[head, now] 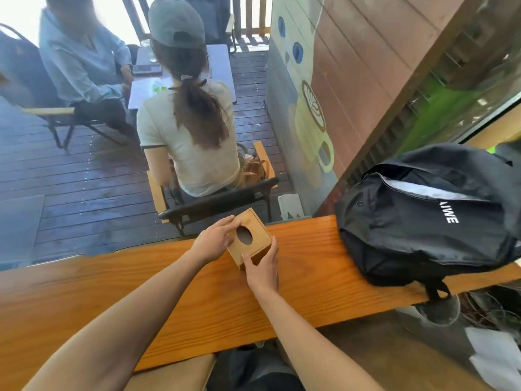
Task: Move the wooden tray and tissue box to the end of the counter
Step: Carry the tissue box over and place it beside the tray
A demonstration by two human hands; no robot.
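Two hands, left hand and right hand, grip one tissue box (wooden); one backpack on counter.

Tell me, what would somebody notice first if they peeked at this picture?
Probably the two hands around the small wooden tissue box in the middle of the long orange-brown counter: the left hand is on its left side, the right hand at its near corner. Next comes the big black backpack lying on the counter's right end. Beyond the glass, a person in a grey cap sits with their back turned.
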